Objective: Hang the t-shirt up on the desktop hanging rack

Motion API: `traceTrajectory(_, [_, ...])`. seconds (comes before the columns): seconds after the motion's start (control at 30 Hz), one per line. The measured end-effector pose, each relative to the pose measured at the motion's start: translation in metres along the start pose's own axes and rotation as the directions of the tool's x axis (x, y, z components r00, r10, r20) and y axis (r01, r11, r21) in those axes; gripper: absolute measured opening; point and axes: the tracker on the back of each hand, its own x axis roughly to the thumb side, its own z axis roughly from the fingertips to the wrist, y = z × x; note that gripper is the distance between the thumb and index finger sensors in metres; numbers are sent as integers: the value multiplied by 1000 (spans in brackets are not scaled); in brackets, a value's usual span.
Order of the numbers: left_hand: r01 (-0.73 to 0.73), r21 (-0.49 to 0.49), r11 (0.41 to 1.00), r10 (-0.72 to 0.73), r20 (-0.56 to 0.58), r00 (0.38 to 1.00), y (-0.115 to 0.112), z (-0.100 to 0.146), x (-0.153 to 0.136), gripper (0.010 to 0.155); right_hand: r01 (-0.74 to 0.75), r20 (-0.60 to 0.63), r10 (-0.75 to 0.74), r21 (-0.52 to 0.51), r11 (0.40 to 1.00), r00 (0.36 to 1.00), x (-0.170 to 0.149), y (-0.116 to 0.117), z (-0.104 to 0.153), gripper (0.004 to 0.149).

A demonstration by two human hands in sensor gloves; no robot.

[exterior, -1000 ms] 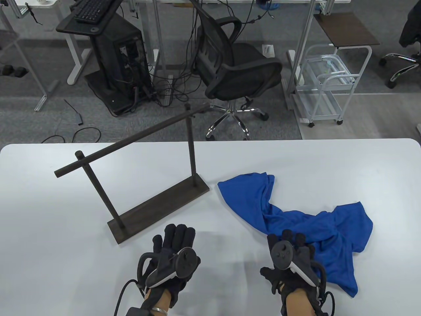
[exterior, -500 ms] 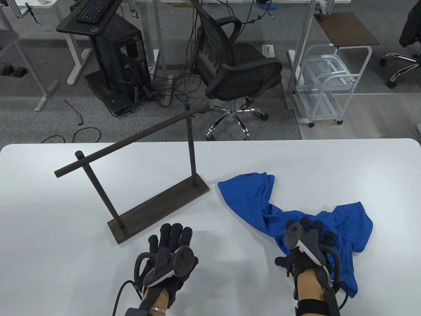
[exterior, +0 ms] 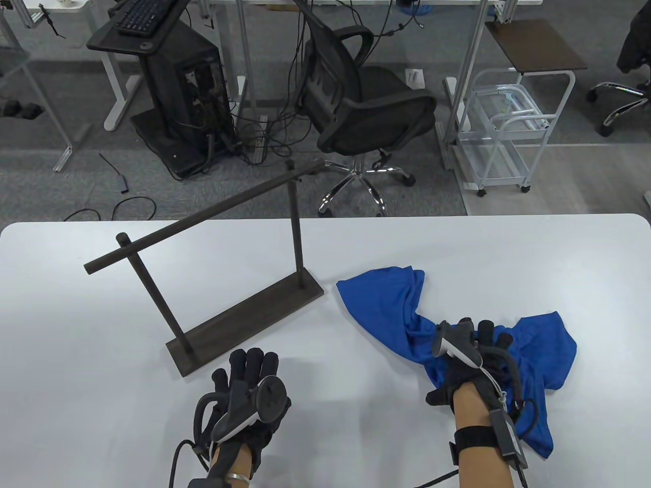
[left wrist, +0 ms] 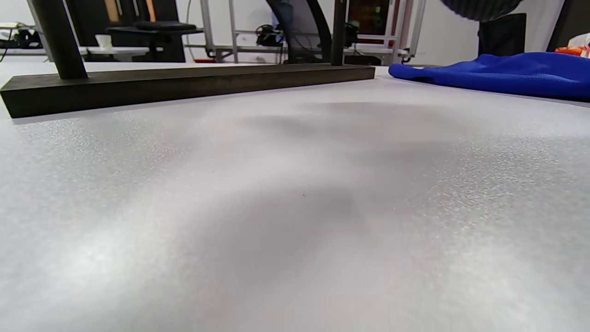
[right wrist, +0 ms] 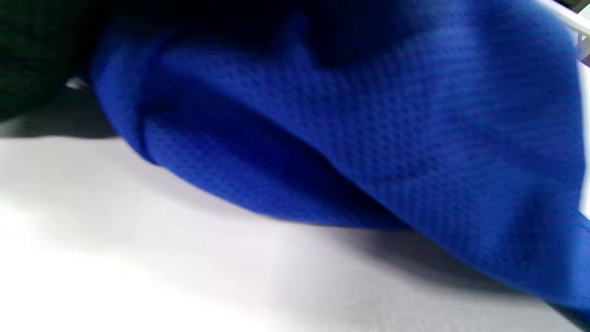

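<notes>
Reaching forward over the previous second, the right hand (exterior: 470,351) had travelled from the near edge of the blue t-shirt (exterior: 386,300) onto its bunched middle, while the left hand (exterior: 249,391) slid slightly back toward the person. On the white bench (exterior: 76,356), the dark wooden hanging rack (exterior: 203,239) stood just beyond the left hand, bare of any garment. The t-shirt lay crumpled under and ahead of the right hand, to the right of the rack's base. The right hand rested on the cloth with fingers (exterior: 485,328) spread forward; whether they had closed on fabric could not be told, and the right wrist view showed only blue folds against the bench. The left hand lay flat and open, gripping nothing, palm down near the rack's foot.

A grab at the bunched middle would likely lift the shirt as a lump, leaving it to slide off the bar. Trailing fabric could also snag the near post and tip the light rack.

Counted: one bench, one rack, one t-shirt, two hands.
</notes>
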Motion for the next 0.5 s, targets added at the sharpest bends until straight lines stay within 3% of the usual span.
traceTrajectory(0.5, [19,-18,1000,-19,13,1000,0,0,5,85,144,11,-149,200,969,989,-9,3,-29,126])
